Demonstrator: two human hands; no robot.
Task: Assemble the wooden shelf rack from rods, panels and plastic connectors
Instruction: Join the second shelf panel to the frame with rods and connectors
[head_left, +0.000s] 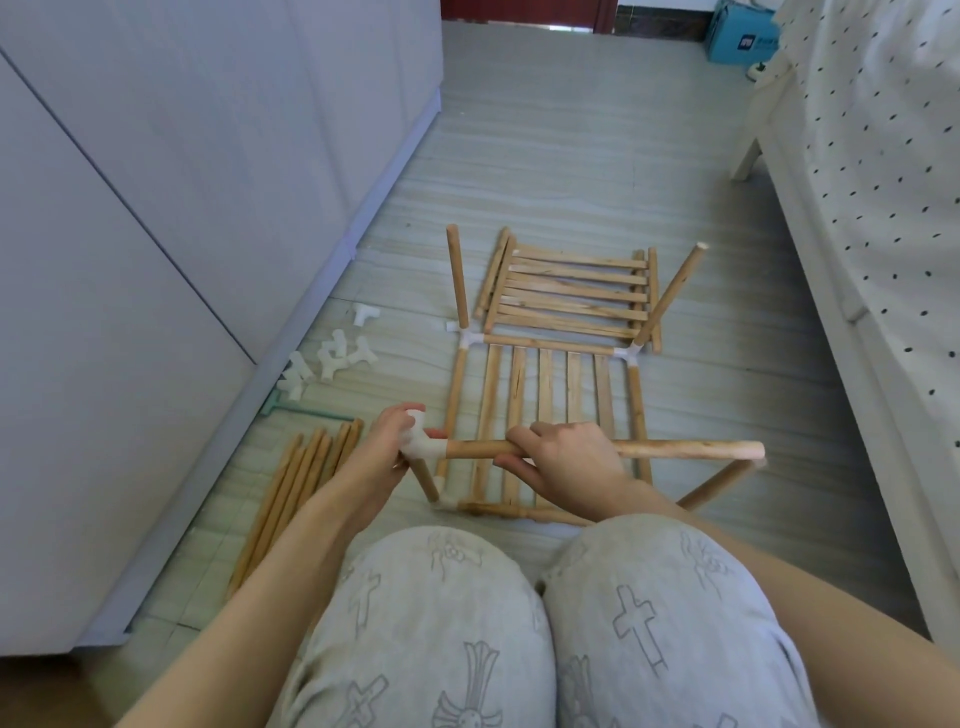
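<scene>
Head view: left hand (387, 441) grips connector (423, 447); right hand (563, 462) grasps its rod (675, 449)

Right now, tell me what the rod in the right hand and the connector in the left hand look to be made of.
Rod: looks like bare, light wood, matte, with visible grain and darker flecks; whether it carries a thin varnish cannot be told. Connector: looks like white moulded plastic, smooth and slightly glossy, with tubular sockets. The right hand grips the rod; the left hand grips the connector.
</scene>
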